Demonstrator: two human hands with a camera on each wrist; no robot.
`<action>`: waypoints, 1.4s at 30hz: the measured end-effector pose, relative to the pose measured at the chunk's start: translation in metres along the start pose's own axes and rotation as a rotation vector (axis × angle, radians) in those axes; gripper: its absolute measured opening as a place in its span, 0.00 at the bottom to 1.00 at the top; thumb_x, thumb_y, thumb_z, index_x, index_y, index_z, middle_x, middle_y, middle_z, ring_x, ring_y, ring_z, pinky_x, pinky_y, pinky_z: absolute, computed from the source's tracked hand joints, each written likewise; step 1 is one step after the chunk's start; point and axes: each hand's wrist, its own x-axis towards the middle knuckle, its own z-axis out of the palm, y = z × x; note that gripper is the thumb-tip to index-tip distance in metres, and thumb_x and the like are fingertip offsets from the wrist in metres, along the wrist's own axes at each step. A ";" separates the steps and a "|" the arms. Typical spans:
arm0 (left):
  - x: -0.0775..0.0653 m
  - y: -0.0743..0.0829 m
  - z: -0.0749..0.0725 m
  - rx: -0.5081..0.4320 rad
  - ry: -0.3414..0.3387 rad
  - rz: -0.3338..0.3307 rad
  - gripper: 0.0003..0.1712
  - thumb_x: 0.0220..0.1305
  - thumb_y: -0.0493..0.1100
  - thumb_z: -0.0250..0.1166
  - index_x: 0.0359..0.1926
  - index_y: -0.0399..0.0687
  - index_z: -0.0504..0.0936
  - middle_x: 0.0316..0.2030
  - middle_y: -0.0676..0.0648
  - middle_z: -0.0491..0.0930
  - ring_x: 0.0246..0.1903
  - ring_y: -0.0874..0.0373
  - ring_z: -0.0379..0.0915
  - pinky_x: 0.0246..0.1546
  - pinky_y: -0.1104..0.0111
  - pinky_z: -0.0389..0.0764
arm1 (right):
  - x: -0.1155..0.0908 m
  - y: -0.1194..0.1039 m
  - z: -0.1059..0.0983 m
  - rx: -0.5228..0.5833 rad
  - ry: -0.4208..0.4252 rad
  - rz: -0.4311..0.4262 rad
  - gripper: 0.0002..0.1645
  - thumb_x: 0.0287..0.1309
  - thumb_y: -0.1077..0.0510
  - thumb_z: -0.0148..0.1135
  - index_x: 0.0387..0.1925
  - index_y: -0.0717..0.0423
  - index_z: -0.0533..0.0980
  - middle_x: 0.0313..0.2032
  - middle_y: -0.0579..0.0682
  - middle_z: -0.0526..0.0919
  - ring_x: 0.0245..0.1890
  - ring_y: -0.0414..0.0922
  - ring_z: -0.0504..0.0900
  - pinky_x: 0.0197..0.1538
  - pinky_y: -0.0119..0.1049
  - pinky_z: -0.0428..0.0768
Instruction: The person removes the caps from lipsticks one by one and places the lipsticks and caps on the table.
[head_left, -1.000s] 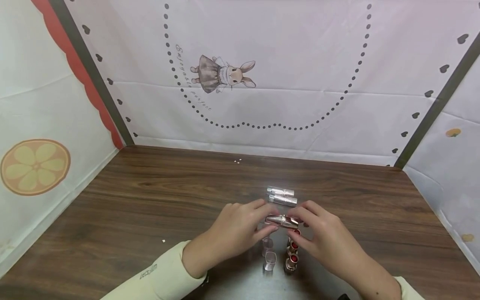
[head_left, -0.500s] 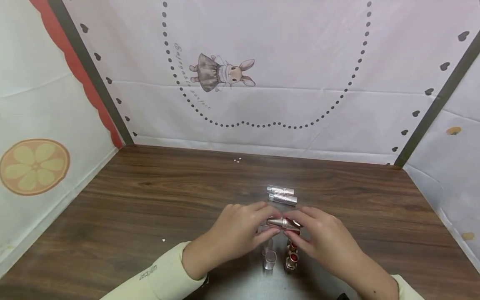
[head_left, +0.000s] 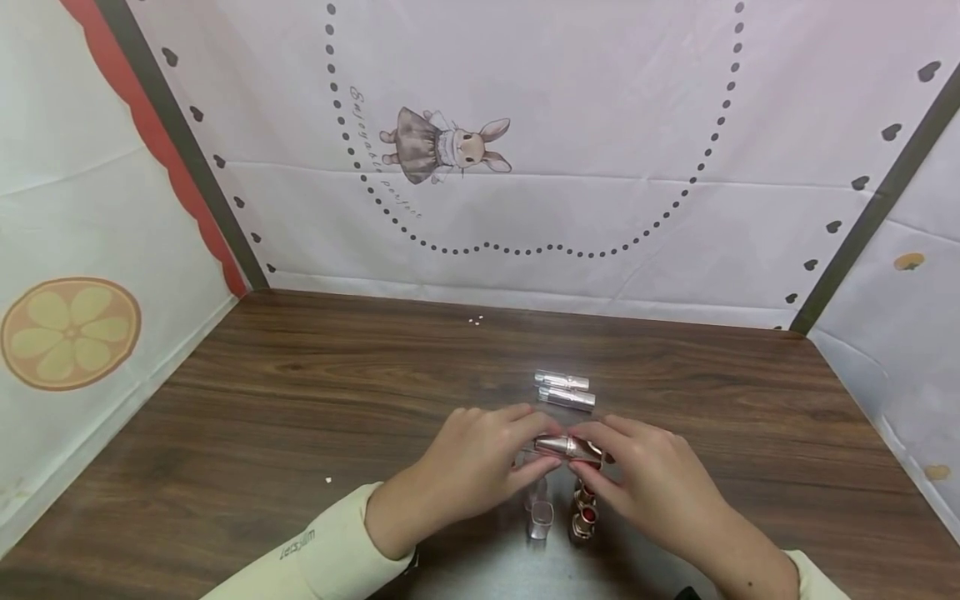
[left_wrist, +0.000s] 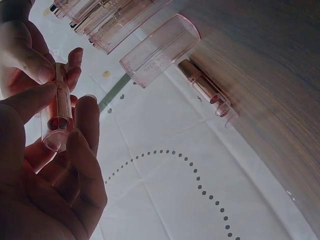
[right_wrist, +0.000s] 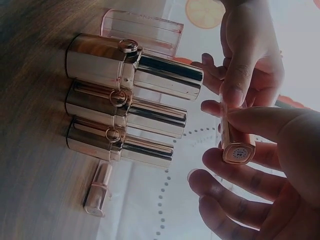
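Observation:
Both hands hold one lipstick point(head_left: 567, 447) level above the table. My left hand point(head_left: 476, 457) pinches its left end, where a clear cap point(left_wrist: 54, 140) sits over the red tip. At the other end, my right hand point(head_left: 651, 467) grips the rose-gold base point(right_wrist: 239, 152), whose round label faces the right wrist camera. Below the hands, uncapped lipsticks point(head_left: 583, 523) stand upright in a row, red tips showing in the head view. To their left stand clear caps point(head_left: 540, 521), partly hidden by the left hand.
Beyond the hands, two capped lipsticks point(head_left: 566, 398) lie side by side on the wooden table point(head_left: 360, 375). Small white bits point(head_left: 476, 320) lie near the back edge. A printed cloth point(head_left: 600, 125) rises behind and at both sides.
My right fingers have shifted left along the lipstick, close to the left fingertips, and the lipstick sits slightly nearer me. Over the last half second little has moved.

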 end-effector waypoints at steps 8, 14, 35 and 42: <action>-0.001 0.000 0.001 -0.003 0.001 0.003 0.15 0.61 0.57 0.70 0.45 0.57 0.84 0.34 0.60 0.85 0.15 0.72 0.62 0.16 0.79 0.62 | -0.001 0.000 0.000 0.012 -0.019 0.020 0.16 0.48 0.55 0.77 0.41 0.44 0.83 0.24 0.34 0.77 0.22 0.24 0.64 0.24 0.21 0.66; 0.000 0.000 0.001 0.004 0.007 0.002 0.15 0.61 0.57 0.70 0.44 0.58 0.84 0.30 0.61 0.83 0.16 0.71 0.64 0.16 0.79 0.62 | 0.000 -0.001 -0.001 0.003 -0.040 0.038 0.15 0.50 0.55 0.76 0.42 0.44 0.83 0.24 0.33 0.77 0.21 0.25 0.64 0.24 0.22 0.66; 0.001 0.001 0.001 0.030 -0.022 -0.023 0.15 0.61 0.58 0.70 0.44 0.59 0.84 0.31 0.62 0.83 0.17 0.70 0.69 0.15 0.76 0.64 | 0.000 -0.002 -0.001 -0.015 -0.053 0.062 0.14 0.51 0.54 0.76 0.41 0.45 0.84 0.30 0.36 0.84 0.25 0.27 0.71 0.28 0.25 0.71; 0.000 0.002 0.002 0.026 -0.036 -0.031 0.14 0.61 0.58 0.69 0.44 0.59 0.84 0.31 0.62 0.83 0.16 0.70 0.67 0.15 0.77 0.61 | -0.002 -0.002 0.000 -0.012 -0.067 0.078 0.13 0.52 0.53 0.76 0.41 0.44 0.84 0.31 0.36 0.85 0.26 0.27 0.72 0.28 0.25 0.72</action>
